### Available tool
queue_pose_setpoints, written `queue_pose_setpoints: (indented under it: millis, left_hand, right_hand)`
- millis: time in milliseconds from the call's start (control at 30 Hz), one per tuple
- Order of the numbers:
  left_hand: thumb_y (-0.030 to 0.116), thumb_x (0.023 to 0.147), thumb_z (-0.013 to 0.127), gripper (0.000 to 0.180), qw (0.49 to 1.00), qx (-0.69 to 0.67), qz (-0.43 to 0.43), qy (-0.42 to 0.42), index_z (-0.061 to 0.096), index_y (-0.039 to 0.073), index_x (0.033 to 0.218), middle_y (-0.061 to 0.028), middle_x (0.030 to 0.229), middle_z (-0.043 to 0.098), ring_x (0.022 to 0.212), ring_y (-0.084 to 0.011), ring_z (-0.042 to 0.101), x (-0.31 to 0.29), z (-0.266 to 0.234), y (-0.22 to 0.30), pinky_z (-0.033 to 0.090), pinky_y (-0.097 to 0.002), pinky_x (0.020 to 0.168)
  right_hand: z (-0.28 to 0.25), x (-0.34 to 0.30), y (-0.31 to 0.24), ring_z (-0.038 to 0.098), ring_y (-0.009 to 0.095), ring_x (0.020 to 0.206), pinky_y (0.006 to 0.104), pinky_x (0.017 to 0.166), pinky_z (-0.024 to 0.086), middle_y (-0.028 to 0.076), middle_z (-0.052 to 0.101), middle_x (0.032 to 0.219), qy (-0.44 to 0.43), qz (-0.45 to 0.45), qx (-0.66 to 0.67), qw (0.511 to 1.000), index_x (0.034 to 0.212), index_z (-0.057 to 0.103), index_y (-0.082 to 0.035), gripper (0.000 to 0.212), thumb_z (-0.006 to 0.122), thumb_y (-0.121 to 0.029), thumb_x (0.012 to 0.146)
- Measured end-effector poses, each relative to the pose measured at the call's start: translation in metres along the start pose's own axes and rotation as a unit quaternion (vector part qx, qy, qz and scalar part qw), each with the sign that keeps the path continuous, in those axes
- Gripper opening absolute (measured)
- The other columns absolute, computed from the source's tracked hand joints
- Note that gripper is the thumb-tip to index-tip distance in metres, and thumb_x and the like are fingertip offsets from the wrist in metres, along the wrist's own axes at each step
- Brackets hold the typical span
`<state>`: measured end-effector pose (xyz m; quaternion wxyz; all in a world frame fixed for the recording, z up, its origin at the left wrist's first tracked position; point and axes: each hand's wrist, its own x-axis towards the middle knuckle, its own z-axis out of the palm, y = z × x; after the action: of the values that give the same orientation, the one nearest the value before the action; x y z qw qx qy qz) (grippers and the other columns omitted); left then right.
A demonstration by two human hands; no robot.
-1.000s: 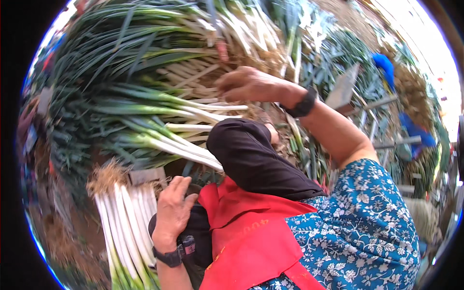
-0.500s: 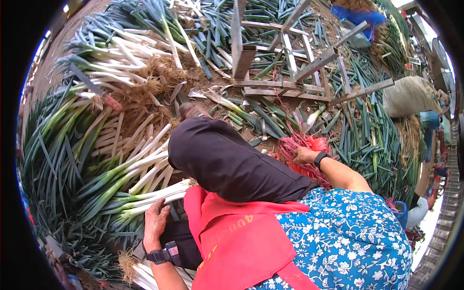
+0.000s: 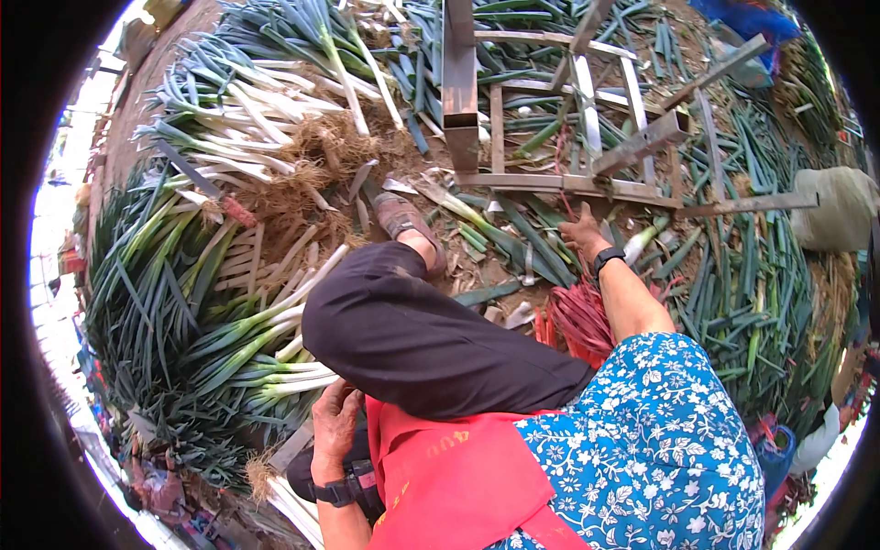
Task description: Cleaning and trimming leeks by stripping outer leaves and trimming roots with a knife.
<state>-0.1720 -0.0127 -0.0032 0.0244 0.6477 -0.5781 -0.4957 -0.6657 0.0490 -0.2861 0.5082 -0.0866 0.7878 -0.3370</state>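
Note:
My right hand (image 3: 584, 236) reaches forward to the near bar of a metal frame (image 3: 619, 188). Its fingers are apart, beside a thin red string (image 3: 561, 151) that hangs over that bar. Under the right forearm lies a bundle of red plastic strings (image 3: 584, 316). My left hand (image 3: 335, 423) is by my bent knee, fingers loosely bent and apart from the thumb, with nothing visible in them. Just beyond it, the white stalks of several leeks (image 3: 291, 380) run in under the knee, which hides their ends.
More leeks with roots (image 3: 266, 101) lie piled at the far left, with a red-handled knife (image 3: 206, 188) on them. Cut green leaves (image 3: 733, 302) cover the ground at right. A pale sack (image 3: 834, 211) stands at the right edge, and a blue bag (image 3: 747, 23) lies far right.
My right hand has left the red string bundle and moved forward to the metal frame. My left hand has come closer to the knee. The view has shifted, showing more of my shoe.

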Motion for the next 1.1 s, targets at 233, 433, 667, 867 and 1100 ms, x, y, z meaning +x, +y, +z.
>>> queue_pose_setpoints:
  millis: [233,433,667,867,1100]
  left_hand:
    - [-0.001,0.088,0.06,0.028,0.968,-0.011,0.175,0.181,0.063,-0.003,0.116,-0.0144,0.114,0.065,0.095,-0.0172,0.064,-0.039,-0.012,0.111,0.05,-0.0289,0.086]
    - [-0.008,0.072,0.069,0.062,0.878,0.234,0.417,0.003,0.054,0.003,0.13,-0.0208,0.133,0.052,0.097,-0.0291,0.065,-0.037,0.022,0.173,0.051,-0.0361,0.084]
    - [0.002,0.083,0.062,0.005,0.843,0.276,0.423,0.184,0.063,0.001,0.087,-0.0133,0.071,0.058,0.069,-0.0291,0.059,-0.046,-0.015,0.127,0.047,-0.0381,0.063]
    - [0.011,0.092,0.064,0.01,0.855,0.056,0.152,0.493,0.069,0.003,0.093,0.0074,0.071,0.052,0.059,-0.002,0.036,-0.119,-0.161,0.021,0.029,-0.0189,0.052]
    - [0.009,0.089,0.064,0.011,0.838,0.046,0.053,0.541,0.07,0.001,0.092,0.0045,0.07,0.055,0.06,-0.0054,0.047,-0.18,-0.165,-0.03,0.04,-0.0229,0.054]
  right_hand:
    - [0.115,-0.12,-0.061,0.063,0.021,0.076,0.0327,0.071,0.051,0.013,0.066,0.083,-0.253,-0.368,-0.064,0.893,0.1,0.067,-0.005,0.016,0.061,-0.012,0.086]
    - [0.105,-0.256,-0.185,0.062,0.026,0.065,0.0382,0.061,0.048,0.015,0.062,0.071,-0.376,-0.532,-0.086,0.754,0.097,0.063,-0.004,0.013,0.063,-0.014,0.089]
    - [0.084,-0.246,-0.192,0.058,0.029,0.069,0.0382,0.067,0.046,0.013,0.058,0.072,-0.458,-0.509,-0.29,0.669,0.085,0.062,-0.001,0.013,0.061,-0.013,0.08]
    - [0.016,-0.116,-0.063,0.063,0.022,0.066,0.0374,0.059,0.05,0.013,0.065,0.071,-0.371,-0.192,-0.51,0.752,0.08,0.069,-0.002,0.016,0.064,-0.012,0.068]
    - [0.011,-0.074,-0.054,0.065,0.036,0.092,0.0408,0.08,0.052,0.019,0.068,0.095,-0.107,-0.363,-0.571,0.728,0.103,0.069,-0.007,0.036,0.069,-0.017,0.068]
